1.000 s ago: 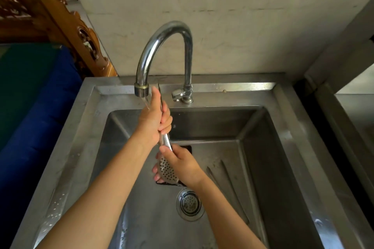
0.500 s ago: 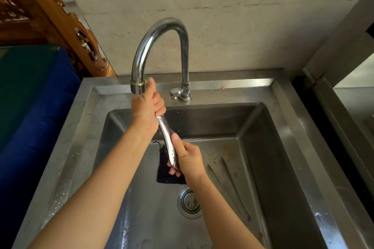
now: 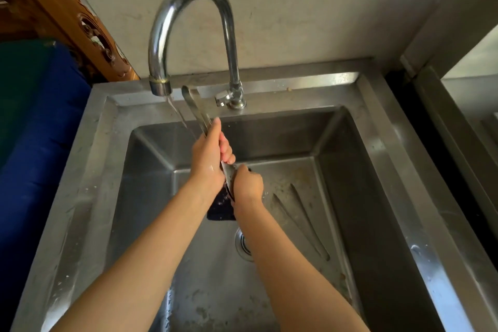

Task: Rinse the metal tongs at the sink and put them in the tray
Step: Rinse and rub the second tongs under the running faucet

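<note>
The metal tongs are held upright over the steel sink, looped handle end up, just right of the thin water stream from the curved tap. My left hand grips their middle. My right hand is closed around the lower, spoon-shaped end, which is mostly hidden by my fingers. Water runs past the left side of the tongs. No tray is in view.
A dark sponge or cloth lies on the basin floor below my hands, near the drain. A tap valve sits behind. A blue cushion and carved wooden frame are at left; another steel surface at right.
My left hand slid down the tongs from the spout, baring the looped top end. My right hand moved up along the lower end and now hides the perforated spoon.
</note>
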### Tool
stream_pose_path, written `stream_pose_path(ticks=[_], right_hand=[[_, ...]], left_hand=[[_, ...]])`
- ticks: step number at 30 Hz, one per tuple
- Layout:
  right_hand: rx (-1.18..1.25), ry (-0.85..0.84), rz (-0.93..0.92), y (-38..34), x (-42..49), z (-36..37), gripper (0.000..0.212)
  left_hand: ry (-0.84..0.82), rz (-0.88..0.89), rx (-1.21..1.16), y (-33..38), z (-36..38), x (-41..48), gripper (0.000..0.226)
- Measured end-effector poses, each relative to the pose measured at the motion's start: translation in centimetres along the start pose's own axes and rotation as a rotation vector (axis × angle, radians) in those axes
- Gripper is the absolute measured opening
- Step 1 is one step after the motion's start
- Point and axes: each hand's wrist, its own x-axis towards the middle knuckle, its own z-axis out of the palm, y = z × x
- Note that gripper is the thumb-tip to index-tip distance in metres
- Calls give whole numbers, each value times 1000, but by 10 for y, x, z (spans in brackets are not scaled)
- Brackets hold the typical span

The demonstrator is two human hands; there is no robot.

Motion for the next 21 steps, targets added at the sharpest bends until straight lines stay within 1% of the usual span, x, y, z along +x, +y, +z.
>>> stream_pose_path(ticks=[2, 3, 4, 5, 6, 8, 10, 11, 12, 13, 16, 17, 18, 19, 21], right_hand=[[8, 27, 96, -2, 5, 5, 30], [21, 46, 129, -5, 6, 6, 33], [48, 31, 114, -7, 10, 6, 39], [64, -21, 43, -9, 11, 5, 42], [50, -101, -78, -10, 9, 4, 42], [13, -328, -294, -8, 2, 0, 29], [66, -515, -325, -4, -2, -6, 20], [128, -546, -312, -4, -1, -8, 19], [196, -532, -281, -5, 0, -9, 19], [263, -476, -224, -8, 2, -9, 21], [342, -206, 6, -17, 8, -4, 30], [370, -152, 50, -17, 9, -2, 31], [401, -136, 47, -17, 11, -1, 32], [416, -159, -2, -15, 13, -1, 32], [372, -249, -173, -8, 15, -3, 27]], left_hand=[[23, 17, 43, 0, 0, 4, 44], [30, 51, 60, 2, -1, 8, 44], [42, 90, 62, 5, -2, 12, 43], [65, 124, 48, 8, -3, 17, 41], [96, 147, 23, 12, -4, 22, 40], [164, 174, -12, 21, -7, 32, 40], [183, 177, -29, 27, -8, 39, 42], [176, 172, -51, 27, -9, 39, 43], [167, 159, -85, 26, -10, 38, 43], [160, 142, -128, 24, -10, 35, 41], [131, 146, -217, 13, -14, 22, 32], [111, 170, -234, 11, -16, 18, 29], [90, 188, -253, 8, -19, 15, 26], [75, 188, -272, 6, -23, 12, 23], [49, 147, -352, 5, -34, 10, 15]])
